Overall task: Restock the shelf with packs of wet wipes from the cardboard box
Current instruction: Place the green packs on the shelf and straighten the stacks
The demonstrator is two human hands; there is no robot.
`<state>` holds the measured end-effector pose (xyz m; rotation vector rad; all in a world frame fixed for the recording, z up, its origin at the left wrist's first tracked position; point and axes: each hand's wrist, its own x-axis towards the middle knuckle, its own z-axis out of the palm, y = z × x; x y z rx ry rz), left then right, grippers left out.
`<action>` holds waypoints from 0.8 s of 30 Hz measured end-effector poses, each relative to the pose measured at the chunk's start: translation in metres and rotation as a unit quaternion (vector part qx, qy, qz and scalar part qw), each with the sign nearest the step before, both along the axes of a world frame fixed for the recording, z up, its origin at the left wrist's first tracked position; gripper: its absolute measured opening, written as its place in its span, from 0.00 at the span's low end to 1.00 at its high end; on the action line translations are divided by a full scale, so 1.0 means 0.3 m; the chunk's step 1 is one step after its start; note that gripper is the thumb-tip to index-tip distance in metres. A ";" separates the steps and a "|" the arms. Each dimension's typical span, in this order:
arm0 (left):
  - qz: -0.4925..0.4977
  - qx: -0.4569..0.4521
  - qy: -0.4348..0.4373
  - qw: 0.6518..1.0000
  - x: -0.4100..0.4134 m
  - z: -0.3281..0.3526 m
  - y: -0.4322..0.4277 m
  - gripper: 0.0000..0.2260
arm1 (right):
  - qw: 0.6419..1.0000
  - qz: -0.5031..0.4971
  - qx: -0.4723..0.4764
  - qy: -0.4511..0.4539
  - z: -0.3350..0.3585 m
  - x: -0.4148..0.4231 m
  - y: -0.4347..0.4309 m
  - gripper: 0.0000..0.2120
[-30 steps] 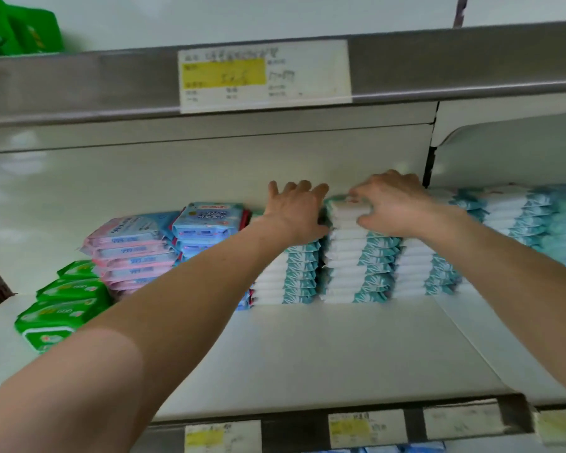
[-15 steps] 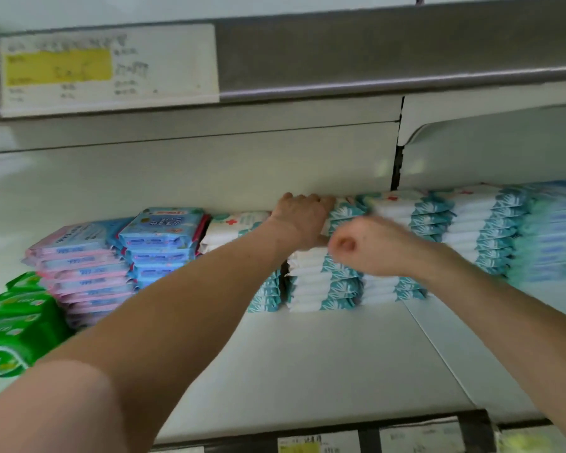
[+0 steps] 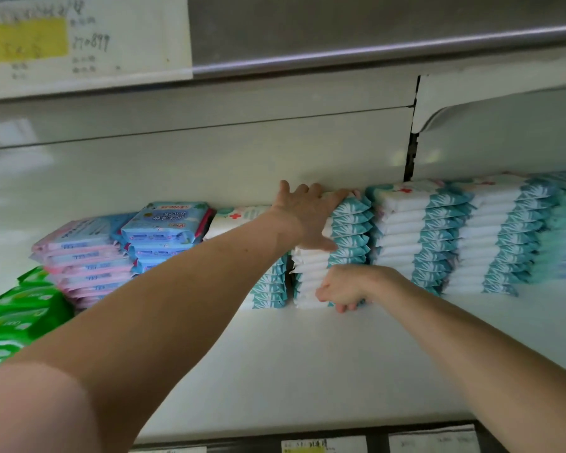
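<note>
From the head camera, the stack of wet wipes [image 3: 350, 238] stands upright at the back of the shelf [image 3: 307, 371], straight ahead of both arms. The left hand [image 3: 307, 217] lies spread over its top. The right hand [image 3: 343, 289] is curled at its base directly below, and whether it grips a pack is hidden.

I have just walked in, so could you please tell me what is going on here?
A person has both hands on a stack of teal wet wipe packs on the white shelf. The left hand rests over the stack's top; the right hand, loosely fisted, is at its base, though whether it grips a pack is unclear.
</note>
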<state>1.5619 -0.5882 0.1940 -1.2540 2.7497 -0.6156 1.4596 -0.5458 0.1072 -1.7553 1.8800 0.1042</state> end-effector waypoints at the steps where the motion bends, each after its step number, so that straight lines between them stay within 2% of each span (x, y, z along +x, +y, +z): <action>1: 0.003 0.000 -0.010 1.000 0.001 0.003 0.001 0.45 | 1.000 0.016 -0.014 0.008 0.010 -0.007 0.008 0.15; 6: 0.016 -0.018 -0.008 1.000 -0.007 -0.007 -0.004 0.45 | 0.983 0.026 -0.179 -0.020 0.101 -0.005 0.019 0.12; 12: 0.019 -0.016 -0.003 1.000 -0.002 -0.017 -0.010 0.45 | 0.983 0.035 -0.181 -0.023 0.095 -0.020 0.077 0.13; 14: 0.018 -0.017 -0.005 1.000 0.001 -0.017 -0.008 0.45 | 0.983 0.010 -0.161 -0.085 0.117 -0.053 0.109 0.12; 16: 0.016 -0.014 -0.010 1.000 0.000 -0.018 -0.006 0.45 | 0.972 -0.033 -0.199 -0.123 0.141 -0.075 0.102 0.10; 18: 0.015 -0.009 -0.010 1.000 -0.001 -0.017 -0.008 0.46 | 0.958 -0.060 -0.259 -0.109 0.164 -0.076 0.068 0.11; 22: 0.004 0.034 -0.010 0.999 0.006 0.008 -0.010 0.45 | 0.971 -0.053 -0.212 -0.092 0.216 -0.062 0.072 0.11; 24: 0.002 0.060 0.000 0.998 0.017 0.035 -0.011 0.44 | 0.968 -0.063 -0.226 -0.089 0.243 -0.083 0.105 0.13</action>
